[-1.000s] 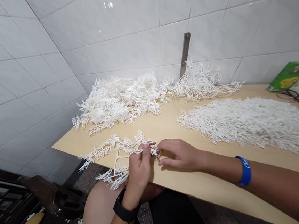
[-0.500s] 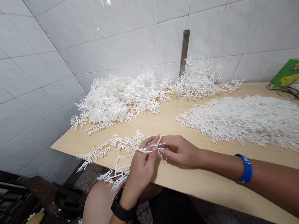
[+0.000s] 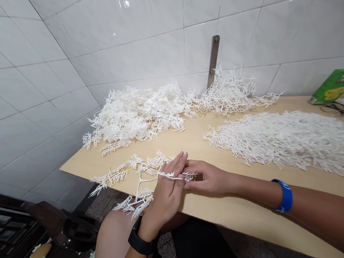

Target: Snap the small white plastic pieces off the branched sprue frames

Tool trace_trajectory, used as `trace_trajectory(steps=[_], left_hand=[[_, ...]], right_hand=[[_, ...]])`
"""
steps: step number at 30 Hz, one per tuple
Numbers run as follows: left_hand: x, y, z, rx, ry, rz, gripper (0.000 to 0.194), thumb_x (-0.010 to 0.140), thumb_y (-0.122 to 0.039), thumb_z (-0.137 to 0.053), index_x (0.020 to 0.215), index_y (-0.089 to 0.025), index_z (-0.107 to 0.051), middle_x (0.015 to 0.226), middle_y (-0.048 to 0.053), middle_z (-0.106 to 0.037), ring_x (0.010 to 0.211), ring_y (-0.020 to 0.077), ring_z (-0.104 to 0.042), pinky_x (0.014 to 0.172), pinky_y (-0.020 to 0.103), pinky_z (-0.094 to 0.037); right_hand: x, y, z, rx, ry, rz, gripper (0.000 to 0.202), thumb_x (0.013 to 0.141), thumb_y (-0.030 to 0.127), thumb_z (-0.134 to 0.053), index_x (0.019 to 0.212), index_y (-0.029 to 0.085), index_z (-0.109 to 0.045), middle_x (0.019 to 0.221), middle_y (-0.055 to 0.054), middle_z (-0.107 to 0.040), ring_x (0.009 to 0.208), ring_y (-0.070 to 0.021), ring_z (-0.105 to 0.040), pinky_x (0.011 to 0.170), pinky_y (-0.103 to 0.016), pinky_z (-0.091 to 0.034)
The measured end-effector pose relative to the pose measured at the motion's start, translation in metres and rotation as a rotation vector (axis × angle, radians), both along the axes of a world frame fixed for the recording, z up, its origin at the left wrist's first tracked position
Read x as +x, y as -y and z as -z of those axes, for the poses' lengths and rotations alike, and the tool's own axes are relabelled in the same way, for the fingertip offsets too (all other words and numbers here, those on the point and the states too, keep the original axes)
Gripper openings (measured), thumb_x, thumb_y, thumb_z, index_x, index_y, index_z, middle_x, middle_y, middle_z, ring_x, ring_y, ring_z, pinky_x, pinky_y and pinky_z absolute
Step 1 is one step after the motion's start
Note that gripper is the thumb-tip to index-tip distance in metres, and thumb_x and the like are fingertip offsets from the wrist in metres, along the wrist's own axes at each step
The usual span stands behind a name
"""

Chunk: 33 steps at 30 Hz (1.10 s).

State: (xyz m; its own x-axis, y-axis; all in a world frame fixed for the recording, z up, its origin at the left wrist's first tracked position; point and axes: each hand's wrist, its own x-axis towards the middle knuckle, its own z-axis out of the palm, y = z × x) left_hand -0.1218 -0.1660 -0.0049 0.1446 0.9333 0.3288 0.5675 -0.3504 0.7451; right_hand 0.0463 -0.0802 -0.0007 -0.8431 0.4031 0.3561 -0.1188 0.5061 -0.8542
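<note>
Left hand (image 3: 167, 195), with a black watch-like band (image 3: 140, 241) at the wrist, closed on a branched white plastic spray (image 3: 148, 180); one slender twig crosses the fingers and runs to the thumb. The spray lies at the near left edge of the light wood-toned tabletop (image 3: 194, 141), its lower tufts overhanging beside the knee (image 3: 115, 234). Right hand (image 3: 211, 177), wearing a blue wristband (image 3: 284, 196), curls against the left fingertips, with fine white tips showing between its thumb and fingers; the overlap hides the contact, so whether it grips them cannot be told. Behind, a tangled heap of white sprays (image 3: 137, 116) adjoins a looser pile (image 3: 227, 94), which covers the foot of a metal strip (image 3: 213, 59). At right, a bed of short white pieces (image 3: 290, 144) is cut off by the frame, as is a green box (image 3: 329, 87); black-framed glasses beside it are partly obscured.
</note>
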Motion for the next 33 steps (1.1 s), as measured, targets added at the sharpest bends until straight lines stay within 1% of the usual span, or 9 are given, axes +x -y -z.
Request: trace_trajectory(steps=[3, 6, 11, 14, 16, 20, 23, 27, 33], left_hand=[[0.0, -0.001, 0.001, -0.04, 0.094, -0.049, 0.043, 0.103, -0.036, -0.035, 0.141, -0.028, -0.053, 0.142, 0.004, -0.058, 0.133, 0.0221, -0.05, 0.117, 0.041, -0.029], [0.0, -0.002, 0.003, -0.084, 0.169, -0.09, 0.041, 0.102, -0.038, -0.037, 0.13, -0.023, -0.064, 0.132, 0.006, -0.066, 0.127, 0.0228, -0.056, 0.114, 0.039, -0.035], [-0.002, -0.003, -0.002, -0.115, 0.193, -0.072, 0.043, 0.101, -0.04, -0.04, 0.134, -0.021, -0.061, 0.138, 0.008, -0.062, 0.129, 0.0245, -0.054, 0.112, 0.039, -0.038], [-0.004, -0.004, -0.007, -0.117, 0.138, 0.012, 0.048, 0.096, -0.041, -0.052, 0.14, -0.024, -0.054, 0.142, 0.007, -0.058, 0.132, 0.026, -0.052, 0.114, 0.041, -0.035], [-0.005, -0.004, -0.009, -0.118, 0.134, 0.029, 0.045, 0.095, -0.041, -0.053, 0.137, -0.025, -0.058, 0.14, 0.007, -0.06, 0.131, 0.0262, -0.052, 0.114, 0.041, -0.035], [-0.003, -0.004, -0.007, -0.145, 0.238, -0.061, 0.038, 0.098, -0.039, -0.046, 0.116, -0.019, -0.073, 0.124, 0.009, -0.07, 0.12, 0.0259, -0.061, 0.107, 0.038, -0.042], [-0.001, -0.004, -0.005, -0.169, 0.31, -0.146, 0.042, 0.098, -0.041, -0.045, 0.104, -0.015, -0.076, 0.112, 0.011, -0.075, 0.107, 0.026, -0.067, 0.097, 0.036, -0.049], [0.002, -0.005, -0.005, -0.144, 0.347, -0.214, 0.041, 0.096, -0.039, -0.046, 0.091, -0.014, -0.078, 0.095, 0.009, -0.078, 0.093, 0.024, -0.07, 0.089, 0.032, -0.051], [0.007, -0.005, -0.007, -0.101, 0.353, -0.345, 0.044, 0.094, -0.039, -0.048, 0.065, -0.015, -0.072, 0.081, 0.008, -0.078, 0.079, 0.0221, -0.07, 0.082, 0.03, -0.053]], right_hand=[[0.0, 0.001, -0.003, -0.002, 0.056, 0.015, 0.026, 0.095, 0.032, -0.056, 0.112, 0.016, -0.068, 0.11, -0.01, -0.068, 0.103, -0.0224, -0.061, 0.095, -0.038, -0.047], [0.001, 0.001, -0.002, -0.028, 0.122, 0.016, 0.028, 0.096, 0.037, -0.054, 0.1, 0.014, -0.068, 0.097, -0.007, -0.068, 0.091, -0.0204, -0.061, 0.086, -0.034, -0.048], [0.001, -0.001, 0.001, -0.1, 0.146, 0.003, 0.037, 0.096, 0.044, -0.051, 0.087, 0.012, -0.067, 0.08, -0.004, -0.064, 0.074, -0.016, -0.056, 0.072, -0.029, -0.046], [0.002, -0.001, -0.002, -0.119, 0.127, -0.009, 0.038, 0.097, 0.046, -0.05, 0.091, 0.013, -0.069, 0.085, -0.005, -0.067, 0.08, -0.0171, -0.058, 0.077, -0.03, -0.046], [0.002, -0.001, -0.004, -0.132, 0.138, -0.022, 0.036, 0.095, 0.046, -0.053, 0.091, 0.013, -0.07, 0.085, -0.005, -0.068, 0.08, -0.0175, -0.059, 0.076, -0.029, -0.046], [0.001, 0.0, -0.003, -0.143, 0.204, -0.012, 0.032, 0.092, 0.039, -0.057, 0.076, 0.013, -0.067, 0.07, -0.002, -0.063, 0.066, -0.0136, -0.055, 0.063, -0.024, -0.042], [-0.001, 0.002, 0.0, -0.132, 0.253, 0.049, 0.035, 0.094, 0.033, -0.052, 0.068, 0.014, -0.064, 0.068, -0.002, -0.063, 0.066, -0.0132, -0.056, 0.065, -0.024, -0.041], [-0.002, 0.006, 0.004, -0.091, 0.259, 0.038, 0.035, 0.095, 0.026, -0.047, 0.066, 0.015, -0.063, 0.068, -0.002, -0.065, 0.068, -0.0138, -0.06, 0.072, -0.025, -0.043], [-0.004, 0.006, 0.002, -0.042, 0.225, 0.019, 0.035, 0.093, 0.023, -0.045, 0.06, 0.017, -0.056, 0.063, -0.001, -0.061, 0.064, -0.0134, -0.057, 0.07, -0.025, -0.044]])
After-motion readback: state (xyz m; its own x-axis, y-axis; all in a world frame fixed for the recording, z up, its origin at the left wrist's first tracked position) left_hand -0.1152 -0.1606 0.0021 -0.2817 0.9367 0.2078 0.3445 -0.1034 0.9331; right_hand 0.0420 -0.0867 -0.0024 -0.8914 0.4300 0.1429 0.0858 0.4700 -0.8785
